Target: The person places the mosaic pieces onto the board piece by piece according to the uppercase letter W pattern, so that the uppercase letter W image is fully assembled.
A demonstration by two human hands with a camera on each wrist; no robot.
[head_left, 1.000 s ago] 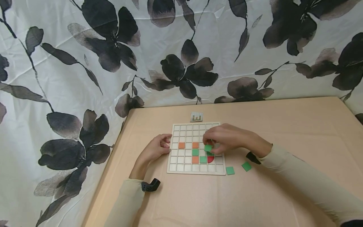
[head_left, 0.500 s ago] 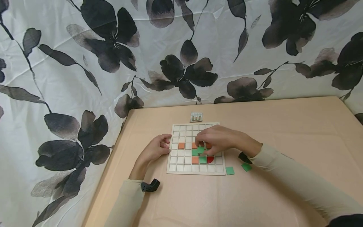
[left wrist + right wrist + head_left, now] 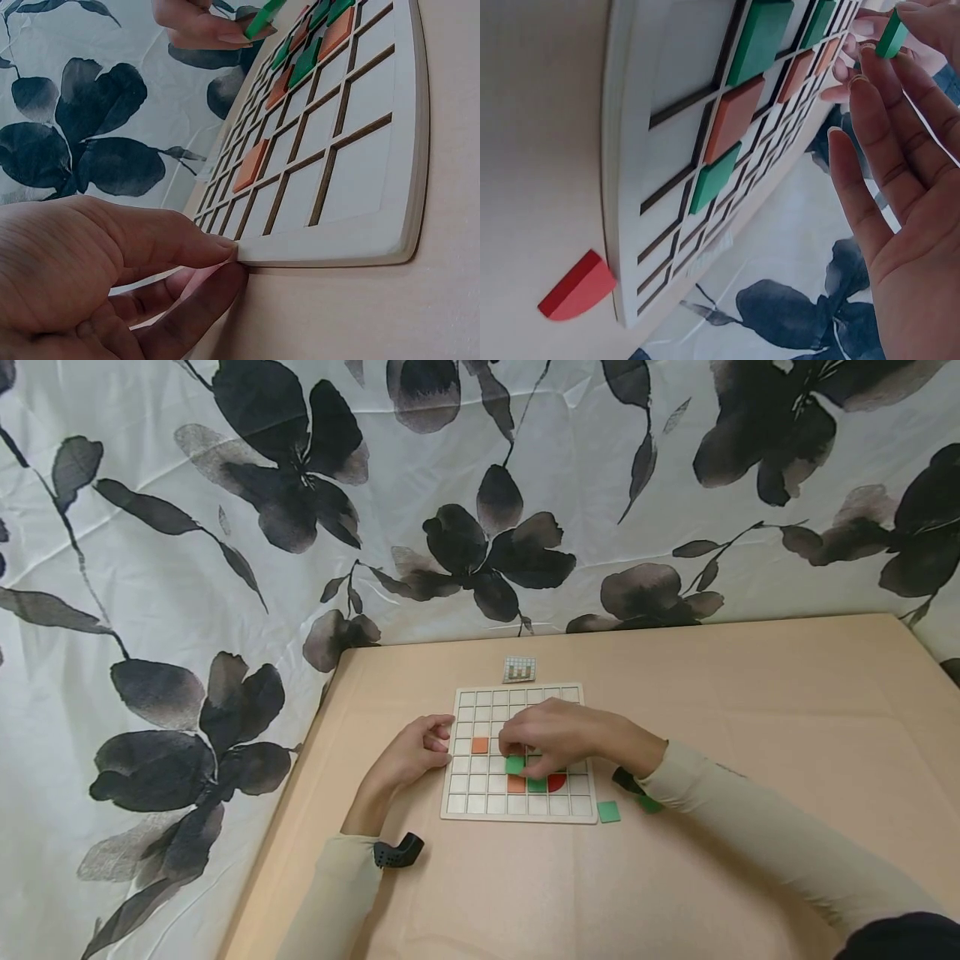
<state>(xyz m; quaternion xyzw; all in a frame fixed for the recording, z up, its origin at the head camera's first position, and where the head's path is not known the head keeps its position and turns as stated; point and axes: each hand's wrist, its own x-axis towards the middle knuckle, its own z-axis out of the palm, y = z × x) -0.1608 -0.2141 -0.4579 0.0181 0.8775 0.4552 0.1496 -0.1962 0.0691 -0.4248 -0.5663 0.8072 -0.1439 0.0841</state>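
My right hand [image 3: 551,735] reaches over the white grid board [image 3: 480,807]. Between thumb and fingertips it pinches a green square tile [image 3: 892,36], and the left wrist view shows this tile held up off the board. My left hand [image 3: 411,752] stays at the board's left edge, thumb and finger pinching that edge in the left wrist view. Among the cells lie an orange tile [image 3: 480,745], another orange tile [image 3: 516,783], a green tile [image 3: 537,785] and a red rounded piece [image 3: 557,782]. Some cells are hidden beneath my right hand.
A small card with a printed grid [image 3: 519,669] lies behind the board. One loose green tile [image 3: 608,812] rests by its near right corner, another [image 3: 649,804] partly under my right wrist. A red curved piece [image 3: 577,289] lies on the table beside the board.
My right hand has moved left and slightly nearer across the board, carrying the green tile. My left hand has not moved from the edge.
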